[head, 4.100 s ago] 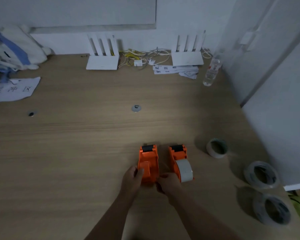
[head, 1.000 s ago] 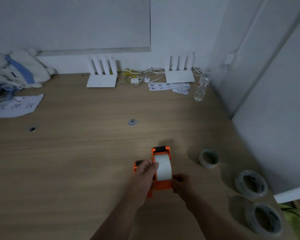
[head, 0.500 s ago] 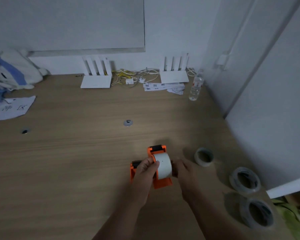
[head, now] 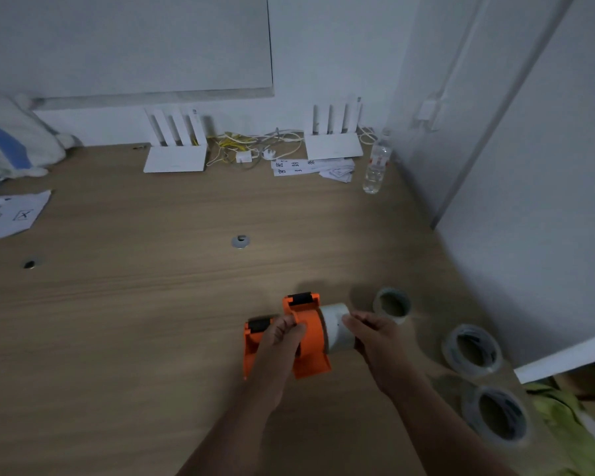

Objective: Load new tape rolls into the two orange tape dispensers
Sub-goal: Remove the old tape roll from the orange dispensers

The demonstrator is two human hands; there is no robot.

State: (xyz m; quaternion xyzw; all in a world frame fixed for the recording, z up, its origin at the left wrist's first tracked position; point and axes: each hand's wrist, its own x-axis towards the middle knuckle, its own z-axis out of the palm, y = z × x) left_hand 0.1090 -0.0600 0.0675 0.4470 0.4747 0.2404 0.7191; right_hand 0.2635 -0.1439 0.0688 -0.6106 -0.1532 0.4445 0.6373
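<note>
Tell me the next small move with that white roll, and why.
Probably pull the white roll sideways, clear of the dispenser. The right hand grips its outer end, it already sticks out of the dispenser's right side, and the left hand braces the orange body.

A: where's everything sitting on the desk (head: pixel 134 321)?

B: two tape dispensers near the front, the held dispenser (head: pixel 310 341) just right of the other dispenser (head: pixel 253 341). Three tape rolls further right: one (head: pixel 391 305) behind, two (head: pixel 472 350) (head: pixel 498 414) nearer. Routers (head: pixel 176 156) (head: pixel 334 147), cables (head: pixel 255 149) and a water bottle (head: pixel 375 166) along the back wall.
</note>
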